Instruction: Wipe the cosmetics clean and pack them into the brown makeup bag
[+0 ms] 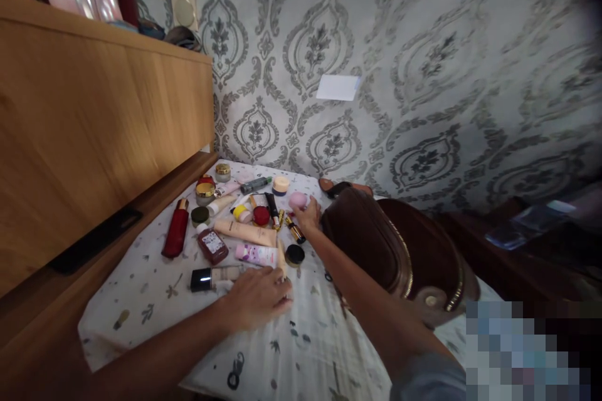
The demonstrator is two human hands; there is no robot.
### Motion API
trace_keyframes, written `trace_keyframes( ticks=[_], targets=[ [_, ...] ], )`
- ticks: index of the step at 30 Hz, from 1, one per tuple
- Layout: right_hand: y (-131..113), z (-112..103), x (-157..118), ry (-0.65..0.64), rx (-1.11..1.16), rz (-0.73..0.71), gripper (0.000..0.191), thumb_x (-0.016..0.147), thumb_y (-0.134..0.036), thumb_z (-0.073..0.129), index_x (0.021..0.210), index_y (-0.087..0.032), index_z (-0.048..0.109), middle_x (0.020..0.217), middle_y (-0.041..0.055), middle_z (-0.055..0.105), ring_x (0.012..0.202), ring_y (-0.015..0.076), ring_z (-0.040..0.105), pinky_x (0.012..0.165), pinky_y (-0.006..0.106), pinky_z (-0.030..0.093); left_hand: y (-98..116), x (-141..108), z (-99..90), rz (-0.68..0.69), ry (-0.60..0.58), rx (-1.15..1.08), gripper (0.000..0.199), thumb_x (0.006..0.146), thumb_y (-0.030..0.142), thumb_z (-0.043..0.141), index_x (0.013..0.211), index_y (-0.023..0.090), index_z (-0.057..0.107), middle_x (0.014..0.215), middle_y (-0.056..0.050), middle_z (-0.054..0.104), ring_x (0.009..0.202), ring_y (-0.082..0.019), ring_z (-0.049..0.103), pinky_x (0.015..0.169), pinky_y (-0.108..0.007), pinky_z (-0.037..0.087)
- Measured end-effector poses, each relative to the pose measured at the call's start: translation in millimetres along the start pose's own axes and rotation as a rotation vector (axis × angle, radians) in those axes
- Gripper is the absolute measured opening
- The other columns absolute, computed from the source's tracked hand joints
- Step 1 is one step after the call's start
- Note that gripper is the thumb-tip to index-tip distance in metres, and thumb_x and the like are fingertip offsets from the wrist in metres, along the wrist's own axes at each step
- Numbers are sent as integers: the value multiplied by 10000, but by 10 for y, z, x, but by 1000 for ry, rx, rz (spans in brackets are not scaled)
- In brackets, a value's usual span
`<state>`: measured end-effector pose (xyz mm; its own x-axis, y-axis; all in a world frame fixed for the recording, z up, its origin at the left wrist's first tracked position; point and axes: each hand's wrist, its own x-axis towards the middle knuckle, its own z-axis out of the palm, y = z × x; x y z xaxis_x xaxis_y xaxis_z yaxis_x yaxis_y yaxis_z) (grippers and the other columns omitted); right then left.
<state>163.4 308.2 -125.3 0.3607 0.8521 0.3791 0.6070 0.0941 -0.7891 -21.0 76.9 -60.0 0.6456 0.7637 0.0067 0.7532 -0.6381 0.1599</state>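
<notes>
My right hand (pixel 308 216) reaches to the far side of the cosmetics, its fingers closed around a pink egg-shaped item (pixel 297 200). Beside that hand lies a gold-and-black lipstick (pixel 295 231), with a black-lidded jar (pixel 295 255) closer to me. My left hand (pixel 261 296) rests low over the cloth, fingers stretched out, holding nothing I can see. It partly covers a foundation bottle (pixel 224 277) with a black cap. A slim beige tube (pixel 281 257) touches its fingertips. Just beyond lie a purple-and-white tube (pixel 256 254) and a large peach tube (pixel 247 232).
A brown leather bag (pixel 364 244) stands right of the cosmetics, beside my right forearm. Left are a red bottle (pixel 175 229), a dark-red bottle (pixel 213 245) and several jars. A wooden cabinet (pixel 108 100) borders the left side; a patterned wall (pixel 320 31) rises behind.
</notes>
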Motion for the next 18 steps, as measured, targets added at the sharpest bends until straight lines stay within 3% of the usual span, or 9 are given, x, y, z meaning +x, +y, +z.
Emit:
trace_keyframes(
  ticks=[6,11,18],
  targets=[
    [-98,151,122,-126,-70,31,483,694,-369,707,1131,-194,599,861,50,672,797,242,645,747,377,521,-20,24,-1,23,0,-34,249,990,429,480,1059,244,632,1078,-49,669,1003,-253,672,715,-343,551],
    [-322,184,161,-157,-224,39,598,743,-394,678,1283,-169,551,1202,175,632,1111,344,602,920,480,476,-19,17,3,22,2,-30,241,985,421,500,1047,231,635,1070,-50,677,993,-251,679,710,-335,547],
    [-696,372,494,-286,-370,-169,634,849,-430,599,1425,-208,455,1440,153,496,1289,335,490,1015,472,435,-35,17,61,56,74,-43,236,990,407,493,1012,211,622,1044,-39,677,963,-237,677,709,-324,531]
  ],
)
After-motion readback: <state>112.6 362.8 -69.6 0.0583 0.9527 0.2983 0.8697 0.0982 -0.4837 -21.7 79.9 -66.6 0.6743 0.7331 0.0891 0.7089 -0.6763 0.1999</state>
